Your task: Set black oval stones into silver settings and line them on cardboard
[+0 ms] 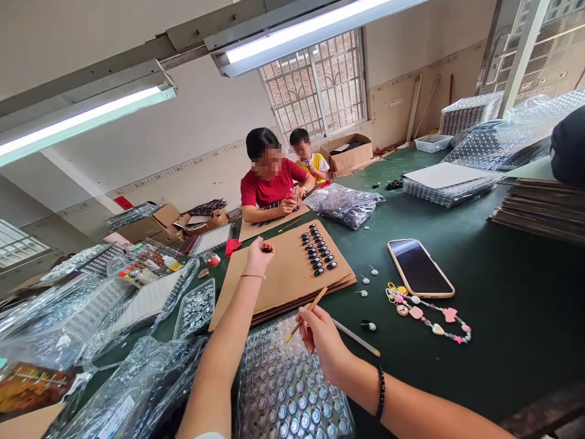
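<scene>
Left hand (258, 255) pinched on a dark bead (266, 249) above the cardboard sheet (278, 274); right hand (322, 335) clamped on a stick (307, 313). Bead could be dropped if pinch loosens.

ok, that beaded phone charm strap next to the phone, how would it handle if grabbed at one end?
The beaded strap lies in a loose curve on the green table, so it is probably floppy and would dangle rather than hold shape. Its beads are small and mixed, so likely light. Pushed, it would probably bunch or drag rather than roll, possibly nudging the phone beside it.
</scene>
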A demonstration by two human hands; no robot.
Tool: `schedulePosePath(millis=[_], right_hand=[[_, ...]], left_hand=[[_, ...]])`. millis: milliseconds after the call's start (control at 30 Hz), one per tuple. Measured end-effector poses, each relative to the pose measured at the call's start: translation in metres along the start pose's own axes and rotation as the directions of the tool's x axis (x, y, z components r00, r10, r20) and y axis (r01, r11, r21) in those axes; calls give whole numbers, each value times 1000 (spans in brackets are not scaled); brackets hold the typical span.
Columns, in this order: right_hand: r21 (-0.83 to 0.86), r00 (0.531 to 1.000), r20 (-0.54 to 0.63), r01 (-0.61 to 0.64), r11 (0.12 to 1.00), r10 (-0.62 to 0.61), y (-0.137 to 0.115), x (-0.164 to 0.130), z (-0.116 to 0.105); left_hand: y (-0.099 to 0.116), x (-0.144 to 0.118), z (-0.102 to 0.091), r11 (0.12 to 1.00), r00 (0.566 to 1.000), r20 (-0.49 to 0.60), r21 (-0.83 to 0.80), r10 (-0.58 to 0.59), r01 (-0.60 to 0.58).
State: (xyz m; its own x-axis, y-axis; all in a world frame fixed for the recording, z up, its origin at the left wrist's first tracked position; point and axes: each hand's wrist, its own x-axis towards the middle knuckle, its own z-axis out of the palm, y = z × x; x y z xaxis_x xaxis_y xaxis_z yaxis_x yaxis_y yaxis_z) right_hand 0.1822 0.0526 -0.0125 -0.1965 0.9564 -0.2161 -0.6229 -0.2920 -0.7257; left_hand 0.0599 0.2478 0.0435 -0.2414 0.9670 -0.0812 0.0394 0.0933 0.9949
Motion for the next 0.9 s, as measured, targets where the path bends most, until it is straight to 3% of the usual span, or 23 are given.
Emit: schedulePosePath(millis=[167, 267, 333, 467, 567, 733, 900], right_hand=[[0, 998, 1, 60, 998, -60, -9, 0, -4], [-51, 990, 15, 142, 988, -142, -11, 0, -6], [-129, 981, 47, 192, 973, -187, -8, -1, -7], [-349, 958, 169, 278, 895, -232, 4, -5, -6], [-487, 937, 245, 341, 804, -249, 10, -11, -6], [-602, 896, 393, 422, 678, -208, 15, -22, -7], [-682, 836, 541, 502, 533, -95, 20, -33, -9]], left_hand=[[-19, -105, -67, 948, 974, 85, -226, -212, 226], [-38, -161, -94, 898, 964, 133, -351, -232, 264], [-49, -183, -108, 880, 964, 167, -399, -208, 259], [-65, -198, -125, 951, 989, 100, -281, -106, 130], [-75, -202, -125, 984, 998, 61, -177, 10, 1], [-82, -211, -115, 995, 986, 166, -93, -5, 21], [-80, -216, -114, 992, 981, 185, -102, -53, 73]])
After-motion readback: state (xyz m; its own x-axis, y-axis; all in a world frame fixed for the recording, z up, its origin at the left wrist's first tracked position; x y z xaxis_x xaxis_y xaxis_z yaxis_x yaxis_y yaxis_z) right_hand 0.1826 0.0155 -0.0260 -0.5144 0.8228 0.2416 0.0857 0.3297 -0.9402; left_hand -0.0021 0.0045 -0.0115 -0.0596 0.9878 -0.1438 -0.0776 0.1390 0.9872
